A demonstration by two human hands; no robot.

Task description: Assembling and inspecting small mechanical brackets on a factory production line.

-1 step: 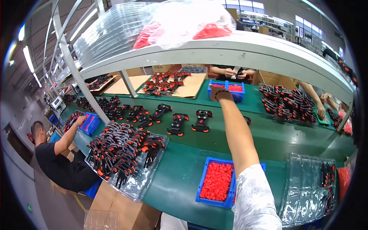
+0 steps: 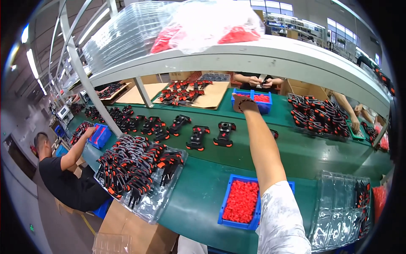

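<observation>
My right arm stretches far across the green bench. My right hand (image 2: pixel 244 104) is at the front left of a far blue two-part bin (image 2: pixel 264 108) that holds small red pieces (image 2: pixel 261 98). A flat brown patch with a dark jagged edge covers the hand and wrist, so its fingers and anything in them are hidden. Below my forearm stands a nearer blue bin (image 2: pixel 235 223), filled with red plastic pieces (image 2: pixel 241 201); my sleeve covers part of it. Several black holders with red-orange tips (image 2: pixel 223 134) lie left of the forearm. My left hand is out of sight.
A clear tray (image 2: pixel 148 213) heaped with black-and-red parts (image 2: pixel 127 165) lies at left; another clear tray (image 2: pixel 334 211) is at right. A metal shelf beam (image 2: pixel 237 57) spans overhead, with a post (image 2: pixel 95 93). Co-workers sit at left (image 2: pixel 67 182) and across the bench.
</observation>
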